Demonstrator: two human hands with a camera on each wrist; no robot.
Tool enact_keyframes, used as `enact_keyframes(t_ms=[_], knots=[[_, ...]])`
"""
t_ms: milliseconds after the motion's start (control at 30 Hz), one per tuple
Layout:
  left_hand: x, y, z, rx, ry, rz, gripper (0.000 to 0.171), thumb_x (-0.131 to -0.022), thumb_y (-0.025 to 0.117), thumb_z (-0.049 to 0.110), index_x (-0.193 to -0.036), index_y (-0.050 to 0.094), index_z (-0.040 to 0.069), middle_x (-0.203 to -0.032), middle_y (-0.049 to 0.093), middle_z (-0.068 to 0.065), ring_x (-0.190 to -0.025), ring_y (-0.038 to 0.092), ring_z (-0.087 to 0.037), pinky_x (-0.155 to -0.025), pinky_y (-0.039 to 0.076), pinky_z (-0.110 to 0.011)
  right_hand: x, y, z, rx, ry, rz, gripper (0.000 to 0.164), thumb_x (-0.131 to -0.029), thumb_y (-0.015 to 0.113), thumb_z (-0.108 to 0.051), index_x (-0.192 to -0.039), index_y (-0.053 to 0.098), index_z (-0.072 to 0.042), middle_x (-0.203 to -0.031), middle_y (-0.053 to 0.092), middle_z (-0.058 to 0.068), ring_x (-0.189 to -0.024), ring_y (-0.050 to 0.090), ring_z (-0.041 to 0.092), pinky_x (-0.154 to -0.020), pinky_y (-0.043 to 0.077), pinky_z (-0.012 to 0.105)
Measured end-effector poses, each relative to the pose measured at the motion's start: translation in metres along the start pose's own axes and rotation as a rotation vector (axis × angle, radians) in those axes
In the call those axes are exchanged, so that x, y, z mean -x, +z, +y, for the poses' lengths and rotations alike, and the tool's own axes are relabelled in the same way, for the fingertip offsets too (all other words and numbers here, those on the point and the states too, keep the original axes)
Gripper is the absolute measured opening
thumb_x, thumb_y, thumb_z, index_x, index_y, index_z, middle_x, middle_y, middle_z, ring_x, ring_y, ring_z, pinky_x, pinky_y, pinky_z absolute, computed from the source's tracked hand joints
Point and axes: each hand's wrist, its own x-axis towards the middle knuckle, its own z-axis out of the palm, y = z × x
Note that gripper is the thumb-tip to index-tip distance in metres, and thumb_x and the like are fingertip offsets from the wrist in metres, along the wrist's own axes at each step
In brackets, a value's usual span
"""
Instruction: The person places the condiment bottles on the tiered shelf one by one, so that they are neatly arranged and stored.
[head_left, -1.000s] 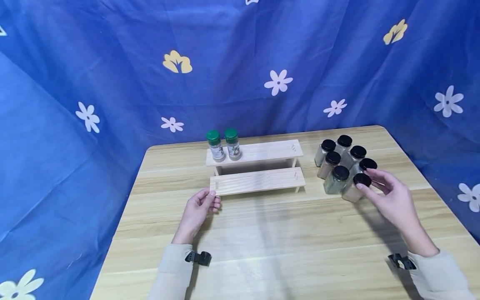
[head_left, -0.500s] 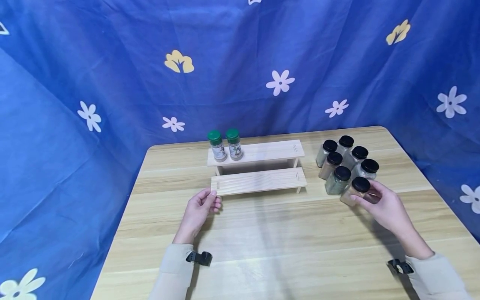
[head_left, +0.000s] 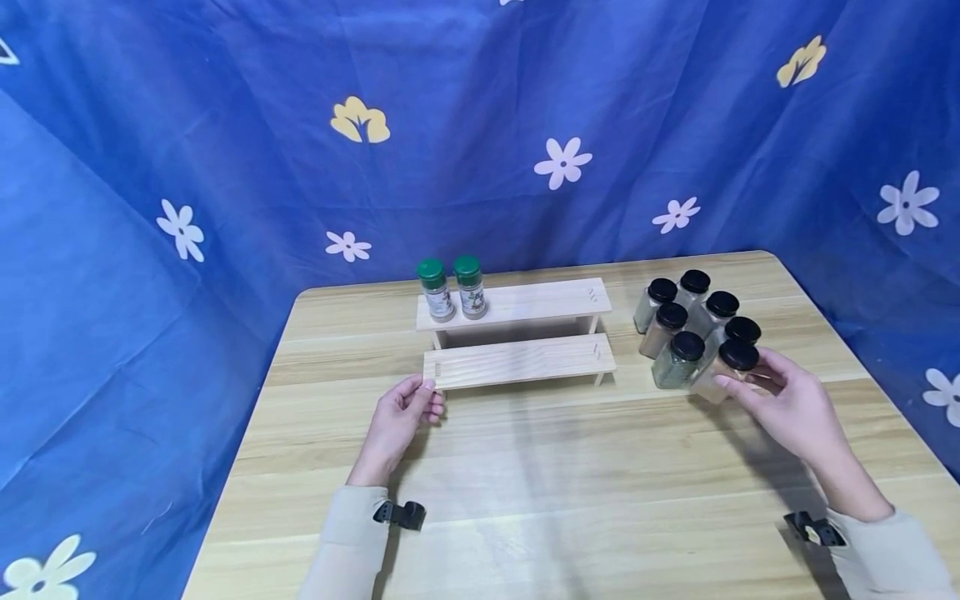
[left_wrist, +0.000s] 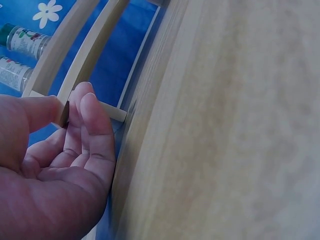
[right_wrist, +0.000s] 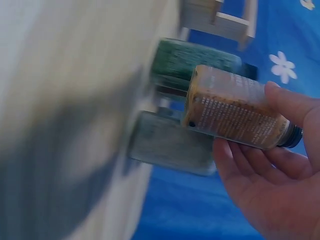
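My right hand (head_left: 798, 412) holds a square spice jar (right_wrist: 235, 107) with a black lid and orange-brown contents, thumb on one side and fingers on the other. In the right wrist view its base is off the table, beside a jar with green contents (right_wrist: 195, 60) and a greyish jar (right_wrist: 172, 145). At the left, my left hand (head_left: 393, 425) pinches the front left corner of the lower shelf (head_left: 525, 362) of a light wooden two-step rack. Two green-capped spice shakers (head_left: 437, 292) stand upright at the left end of the upper shelf (head_left: 540, 302).
Several black-lidded jars (head_left: 663, 329) stand close together right of the rack, just beyond the held jar. The wooden table (head_left: 480, 492) extends toward me. A blue flowered cloth (head_left: 450, 167) hangs behind and at the sides.
My right hand has gripped the nearest jar, tilted it and raised it off the table, away from the group. My left hand stays at the rack's corner. The head view has shifted slightly.
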Motion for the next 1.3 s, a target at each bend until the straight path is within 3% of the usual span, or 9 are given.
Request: enact_keyframes(t_ms=[100, 300, 567, 900, 1200, 1300], knots=[[0.000, 0.000, 0.000, 0.002, 0.002, 0.001, 0.028, -0.109, 0.056, 0.013, -0.131, 0.060, -0.005, -0.098, 0.074, -0.009, -0.081, 0.070, -0.012, -0.077, 0.066, -0.024, -0.006, -0.008, -0.010, -0.019, -0.005, 0.033, 0.044, -0.088, 0.085, -0.010, -0.126, 0.067, 0.005, -0.097, 0.062, -0.038, -0.090, 0.061, -0.024, -0.081, 0.052, -0.003], [0.001, 0.001, 0.001, 0.005, -0.001, 0.006, 0.028, -0.109, 0.056, 0.013, -0.130, 0.060, -0.005, -0.098, 0.074, -0.010, -0.081, 0.070, -0.012, -0.077, 0.066, -0.024, -0.020, -0.015, -0.028, -0.061, 0.001, 0.080, 0.040, -0.089, 0.084, -0.008, -0.125, 0.069, 0.000, -0.098, 0.064, -0.036, -0.093, 0.062, -0.023, -0.084, 0.050, -0.004], [0.003, 0.001, 0.003, 0.000, 0.004, 0.000, 0.027, -0.109, 0.056, 0.015, -0.127, 0.060, -0.005, -0.099, 0.073, -0.011, -0.081, 0.070, -0.013, -0.078, 0.066, -0.024, -0.040, -0.002, -0.059, -0.099, -0.038, 0.054, 0.043, -0.090, 0.084, -0.009, -0.128, 0.069, 0.000, -0.101, 0.065, -0.034, -0.094, 0.064, -0.018, -0.087, 0.053, -0.002], [0.001, 0.001, 0.001, 0.023, 0.006, 0.027, 0.027, -0.108, 0.059, 0.015, -0.125, 0.063, -0.005, -0.095, 0.072, -0.006, -0.079, 0.068, -0.010, -0.074, 0.065, -0.022, -0.073, 0.048, -0.093, -0.196, -0.075, -0.081, 0.048, -0.089, 0.086, -0.014, -0.132, 0.068, -0.002, -0.100, 0.071, -0.020, -0.092, 0.068, -0.013, -0.087, 0.057, 0.004], [0.002, 0.002, 0.001, 0.020, 0.005, 0.054, 0.035, -0.108, 0.059, 0.015, -0.136, 0.059, -0.007, -0.095, 0.071, -0.005, -0.078, 0.068, -0.009, -0.072, 0.065, -0.020, -0.100, 0.098, -0.125, -0.393, -0.135, -0.153, 0.048, -0.089, 0.085, -0.007, -0.133, 0.067, -0.002, -0.118, 0.077, 0.017, -0.101, 0.071, -0.004, -0.095, 0.061, 0.014], [0.002, 0.002, 0.000, 0.017, 0.000, 0.062, 0.038, -0.108, 0.059, 0.015, -0.139, 0.057, -0.007, -0.093, 0.071, -0.004, -0.077, 0.068, -0.009, -0.071, 0.065, -0.020, -0.105, 0.113, -0.135, -0.429, -0.133, -0.173, 0.049, -0.090, 0.083, -0.006, -0.136, 0.066, -0.002, -0.123, 0.075, 0.022, -0.104, 0.069, -0.003, -0.098, 0.060, 0.016]])
